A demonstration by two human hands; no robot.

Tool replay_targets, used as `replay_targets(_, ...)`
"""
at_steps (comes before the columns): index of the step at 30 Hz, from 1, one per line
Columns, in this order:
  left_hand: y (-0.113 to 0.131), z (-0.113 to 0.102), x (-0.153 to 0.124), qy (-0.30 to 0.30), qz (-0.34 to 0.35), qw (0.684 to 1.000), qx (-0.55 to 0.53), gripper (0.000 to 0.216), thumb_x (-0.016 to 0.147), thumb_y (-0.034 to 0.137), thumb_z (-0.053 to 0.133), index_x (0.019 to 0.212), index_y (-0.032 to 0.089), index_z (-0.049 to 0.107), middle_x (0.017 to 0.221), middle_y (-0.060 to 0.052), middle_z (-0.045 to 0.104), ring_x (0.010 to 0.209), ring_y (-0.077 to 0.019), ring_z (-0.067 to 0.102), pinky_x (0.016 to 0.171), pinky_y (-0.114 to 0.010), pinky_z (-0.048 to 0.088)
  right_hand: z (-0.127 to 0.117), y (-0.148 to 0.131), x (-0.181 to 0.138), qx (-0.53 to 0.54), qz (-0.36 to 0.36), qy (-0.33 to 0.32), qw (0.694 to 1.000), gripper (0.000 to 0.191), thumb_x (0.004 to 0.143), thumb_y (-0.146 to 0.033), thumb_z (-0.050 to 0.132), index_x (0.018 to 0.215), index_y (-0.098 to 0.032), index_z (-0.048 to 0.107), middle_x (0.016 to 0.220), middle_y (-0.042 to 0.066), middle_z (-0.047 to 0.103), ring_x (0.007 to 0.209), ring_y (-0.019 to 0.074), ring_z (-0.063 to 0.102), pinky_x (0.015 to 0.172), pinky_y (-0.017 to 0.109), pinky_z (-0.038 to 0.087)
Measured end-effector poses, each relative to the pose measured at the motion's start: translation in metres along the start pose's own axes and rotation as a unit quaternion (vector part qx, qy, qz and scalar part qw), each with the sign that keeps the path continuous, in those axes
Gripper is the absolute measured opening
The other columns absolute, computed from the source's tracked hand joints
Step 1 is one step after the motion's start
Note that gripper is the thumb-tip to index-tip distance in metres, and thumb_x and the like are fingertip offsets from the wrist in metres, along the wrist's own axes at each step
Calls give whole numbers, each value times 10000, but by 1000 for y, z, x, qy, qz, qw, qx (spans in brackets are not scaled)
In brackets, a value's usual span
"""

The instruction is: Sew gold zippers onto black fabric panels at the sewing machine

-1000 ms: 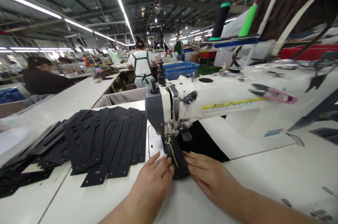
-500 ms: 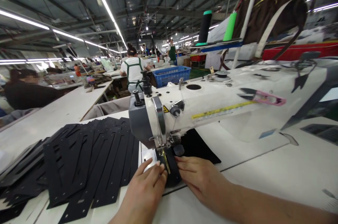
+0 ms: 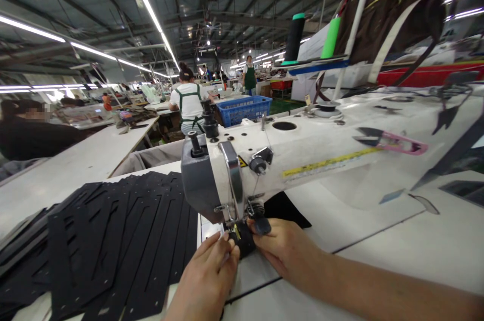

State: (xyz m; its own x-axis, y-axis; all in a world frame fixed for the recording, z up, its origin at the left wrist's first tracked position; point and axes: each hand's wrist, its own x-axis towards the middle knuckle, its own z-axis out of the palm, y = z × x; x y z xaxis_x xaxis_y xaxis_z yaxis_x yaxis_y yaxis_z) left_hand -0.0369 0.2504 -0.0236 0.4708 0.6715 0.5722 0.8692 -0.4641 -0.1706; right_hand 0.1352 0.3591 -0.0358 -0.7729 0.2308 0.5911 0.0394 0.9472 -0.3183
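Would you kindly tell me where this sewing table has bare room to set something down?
Bare tabletop lies right of the right hand, in front of the sewing machine. Black cut pieces crowd the left side; the left hand touches the black piece.

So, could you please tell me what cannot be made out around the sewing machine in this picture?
Head view, the needle: hidden behind the grey front end of the white sewing machine.
The small black piece with a yellow stripe: mostly covered by the left hand and right hand; pinching or pressing, unclear.
The flat black cut panels: cut off by left and bottom edges.
The yellow label strip: print too small.
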Motion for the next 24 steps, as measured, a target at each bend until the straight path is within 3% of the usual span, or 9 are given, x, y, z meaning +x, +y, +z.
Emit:
replay_targets(14,-7,19,-6,-52,-121,991,-32,202,896,151,404,816,168,589,777,-42,555,715,-170,515,618,-298,418,4,10,8,-31,8,19,999,266,856,-115,357,784,-150,611,757,65,609,722,167,561,647,247,440)
replay_targets(19,-6,18,-3,-69,-145,987,-28,169,876,146,447,800,181,595,773,-34,546,725,-165,505,629,-281,403,4,12,9,-48,14,9,999,291,842,-105,353,696,-166,597,745,68,615,711,187,566,618,267,431)
replay_targets(24,-5,13,1,-82,-154,984,-35,107,845,145,505,795,177,594,782,-32,552,744,-162,512,649,-271,424,6,11,9,-48,15,6,999,270,811,-79,359,733,-154,606,766,76,630,692,194,574,591,270,430)
